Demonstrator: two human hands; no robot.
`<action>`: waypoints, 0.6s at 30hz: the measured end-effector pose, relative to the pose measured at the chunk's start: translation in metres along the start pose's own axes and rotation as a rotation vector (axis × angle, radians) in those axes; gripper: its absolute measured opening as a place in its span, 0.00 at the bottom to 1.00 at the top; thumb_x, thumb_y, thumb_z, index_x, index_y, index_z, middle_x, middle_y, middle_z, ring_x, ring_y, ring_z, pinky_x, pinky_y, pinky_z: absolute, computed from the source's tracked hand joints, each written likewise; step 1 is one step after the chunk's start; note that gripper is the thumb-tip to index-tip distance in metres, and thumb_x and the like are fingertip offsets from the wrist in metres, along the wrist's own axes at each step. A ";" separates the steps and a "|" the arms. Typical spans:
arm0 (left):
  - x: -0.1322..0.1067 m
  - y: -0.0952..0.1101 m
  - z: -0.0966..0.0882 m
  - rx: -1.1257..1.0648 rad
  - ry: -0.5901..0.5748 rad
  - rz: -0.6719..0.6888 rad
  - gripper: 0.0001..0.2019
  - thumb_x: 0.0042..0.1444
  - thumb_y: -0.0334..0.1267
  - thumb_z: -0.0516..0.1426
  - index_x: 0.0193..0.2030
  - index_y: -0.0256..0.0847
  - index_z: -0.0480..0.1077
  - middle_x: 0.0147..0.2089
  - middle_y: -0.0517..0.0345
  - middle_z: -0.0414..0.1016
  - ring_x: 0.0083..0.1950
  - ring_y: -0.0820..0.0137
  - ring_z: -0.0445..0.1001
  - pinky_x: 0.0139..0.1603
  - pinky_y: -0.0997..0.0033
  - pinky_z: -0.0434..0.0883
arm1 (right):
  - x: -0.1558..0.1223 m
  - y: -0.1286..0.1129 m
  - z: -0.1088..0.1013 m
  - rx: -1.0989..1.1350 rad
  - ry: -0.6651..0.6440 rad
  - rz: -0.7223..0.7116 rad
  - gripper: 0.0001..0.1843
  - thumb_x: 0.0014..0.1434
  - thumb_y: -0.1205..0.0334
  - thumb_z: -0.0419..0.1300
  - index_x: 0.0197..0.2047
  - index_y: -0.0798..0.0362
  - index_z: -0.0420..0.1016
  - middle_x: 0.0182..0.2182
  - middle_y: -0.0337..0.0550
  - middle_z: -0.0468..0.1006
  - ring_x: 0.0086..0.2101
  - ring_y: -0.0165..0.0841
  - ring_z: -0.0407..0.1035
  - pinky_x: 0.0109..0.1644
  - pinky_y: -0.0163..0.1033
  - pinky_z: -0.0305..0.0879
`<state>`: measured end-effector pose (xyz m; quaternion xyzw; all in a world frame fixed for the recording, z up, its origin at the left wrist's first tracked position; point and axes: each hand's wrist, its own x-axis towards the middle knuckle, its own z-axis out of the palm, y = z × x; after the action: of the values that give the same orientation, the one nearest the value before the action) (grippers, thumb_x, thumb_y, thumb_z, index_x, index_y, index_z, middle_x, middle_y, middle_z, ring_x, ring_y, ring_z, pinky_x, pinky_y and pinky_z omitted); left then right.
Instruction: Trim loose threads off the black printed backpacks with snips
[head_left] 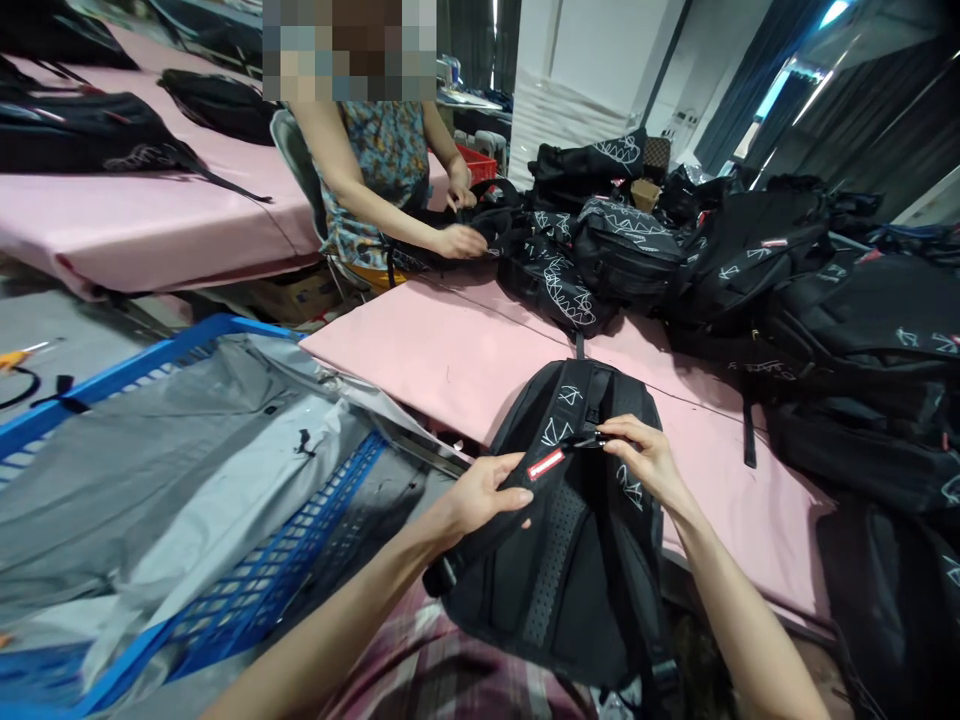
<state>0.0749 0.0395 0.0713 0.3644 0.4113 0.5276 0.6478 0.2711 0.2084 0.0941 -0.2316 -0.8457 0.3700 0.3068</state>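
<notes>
A black backpack (551, 570) leans across my lap and the table edge, its padded back and shoulder straps facing up. White line drawings and a red-and-white label (545, 464) mark the straps. Beside that label, my left hand (487, 495) is closed around the edge of the left shoulder strap (517, 480), thumb on top. My right hand (645, 455) pinches a thin black strap piece (586, 440) that runs across from the left shoulder strap. Whether a buckle sits at its end is too small to tell.
Black backpacks (630, 240) with white drawings pile along the pink table (420, 345). Across it, a person (382, 160) handles another black bag. To my left stands a blue plastic crate (262, 560) lined with grey sheeting (202, 450). Another pink table (172, 225) holds more bags.
</notes>
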 end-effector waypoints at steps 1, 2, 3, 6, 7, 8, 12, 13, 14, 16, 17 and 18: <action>0.000 0.000 0.000 -0.024 0.013 -0.006 0.19 0.46 0.40 0.62 0.44 0.34 0.69 0.30 0.58 0.69 0.28 0.74 0.67 0.29 0.73 0.67 | -0.004 0.000 0.004 0.010 -0.015 0.023 0.09 0.56 0.60 0.59 0.40 0.49 0.77 0.37 0.43 0.77 0.39 0.35 0.70 0.44 0.42 0.66; -0.001 -0.001 0.001 -0.054 0.027 -0.013 0.19 0.45 0.41 0.62 0.43 0.34 0.69 0.31 0.58 0.69 0.28 0.74 0.67 0.29 0.73 0.67 | -0.007 0.000 0.009 0.022 -0.030 0.050 0.09 0.56 0.60 0.59 0.40 0.49 0.77 0.37 0.43 0.77 0.39 0.35 0.70 0.44 0.41 0.66; -0.001 -0.002 0.001 -0.090 0.039 -0.022 0.19 0.45 0.41 0.63 0.43 0.34 0.69 0.31 0.57 0.69 0.28 0.74 0.68 0.28 0.74 0.67 | -0.011 0.000 0.015 0.036 -0.038 0.080 0.09 0.56 0.61 0.58 0.40 0.50 0.76 0.37 0.42 0.77 0.38 0.35 0.71 0.44 0.41 0.66; -0.002 -0.006 -0.002 -0.194 0.057 -0.066 0.19 0.44 0.42 0.63 0.41 0.34 0.69 0.32 0.56 0.70 0.27 0.75 0.68 0.27 0.76 0.67 | -0.019 0.002 0.033 0.053 0.012 0.122 0.09 0.56 0.62 0.58 0.41 0.50 0.75 0.36 0.42 0.77 0.37 0.34 0.71 0.42 0.39 0.66; -0.002 -0.008 -0.004 -0.216 0.063 -0.081 0.18 0.44 0.42 0.63 0.41 0.33 0.69 0.33 0.55 0.71 0.26 0.75 0.69 0.27 0.76 0.66 | -0.021 0.003 0.037 0.045 0.050 0.109 0.09 0.57 0.62 0.57 0.41 0.50 0.75 0.36 0.42 0.77 0.36 0.34 0.71 0.41 0.39 0.66; -0.002 -0.010 -0.006 -0.230 0.070 -0.089 0.18 0.44 0.42 0.64 0.40 0.33 0.69 0.33 0.54 0.71 0.26 0.76 0.69 0.26 0.77 0.66 | -0.023 0.003 0.039 0.033 0.088 0.085 0.08 0.57 0.62 0.57 0.40 0.50 0.75 0.35 0.43 0.76 0.36 0.34 0.70 0.41 0.40 0.66; -0.001 -0.016 -0.012 -0.235 0.100 -0.120 0.20 0.44 0.43 0.64 0.42 0.34 0.70 0.35 0.53 0.73 0.23 0.78 0.68 0.23 0.80 0.64 | -0.021 0.004 0.038 -0.023 0.111 -0.062 0.06 0.58 0.62 0.58 0.38 0.50 0.75 0.33 0.43 0.77 0.36 0.35 0.69 0.41 0.42 0.65; -0.001 -0.016 -0.012 -0.232 0.104 -0.124 0.20 0.44 0.43 0.64 0.41 0.34 0.70 0.35 0.53 0.74 0.23 0.78 0.68 0.22 0.80 0.64 | -0.019 0.005 0.036 -0.036 0.099 -0.097 0.06 0.58 0.62 0.58 0.38 0.50 0.75 0.33 0.43 0.77 0.36 0.35 0.69 0.42 0.43 0.65; 0.000 -0.017 -0.013 -0.231 0.104 -0.127 0.19 0.44 0.42 0.64 0.40 0.34 0.71 0.34 0.53 0.74 0.22 0.78 0.68 0.22 0.80 0.64 | -0.017 0.005 0.035 -0.045 0.086 -0.127 0.07 0.58 0.61 0.58 0.39 0.50 0.75 0.33 0.43 0.77 0.37 0.35 0.69 0.42 0.43 0.65; 0.001 -0.017 -0.014 -0.238 0.097 -0.125 0.18 0.43 0.42 0.65 0.38 0.33 0.71 0.33 0.54 0.74 0.21 0.79 0.67 0.21 0.80 0.64 | -0.012 0.007 0.033 -0.053 0.057 -0.165 0.07 0.58 0.61 0.58 0.40 0.49 0.75 0.34 0.43 0.77 0.37 0.36 0.69 0.43 0.44 0.65; 0.001 -0.017 -0.014 -0.245 0.090 -0.125 0.17 0.42 0.42 0.65 0.37 0.33 0.71 0.33 0.54 0.74 0.21 0.79 0.67 0.22 0.80 0.64 | -0.010 0.008 0.033 -0.052 0.042 -0.172 0.07 0.58 0.60 0.58 0.40 0.49 0.75 0.34 0.43 0.77 0.37 0.36 0.69 0.43 0.44 0.65; 0.001 -0.017 -0.014 -0.253 0.085 -0.125 0.17 0.42 0.41 0.65 0.37 0.33 0.71 0.33 0.54 0.74 0.22 0.78 0.68 0.22 0.80 0.64 | -0.008 0.009 0.034 -0.047 0.031 -0.172 0.07 0.58 0.60 0.58 0.39 0.49 0.76 0.34 0.43 0.78 0.37 0.36 0.69 0.43 0.44 0.65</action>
<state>0.0681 0.0379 0.0502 0.2308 0.3907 0.5487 0.7022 0.2549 0.1926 0.0658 -0.1710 -0.8662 0.3186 0.3448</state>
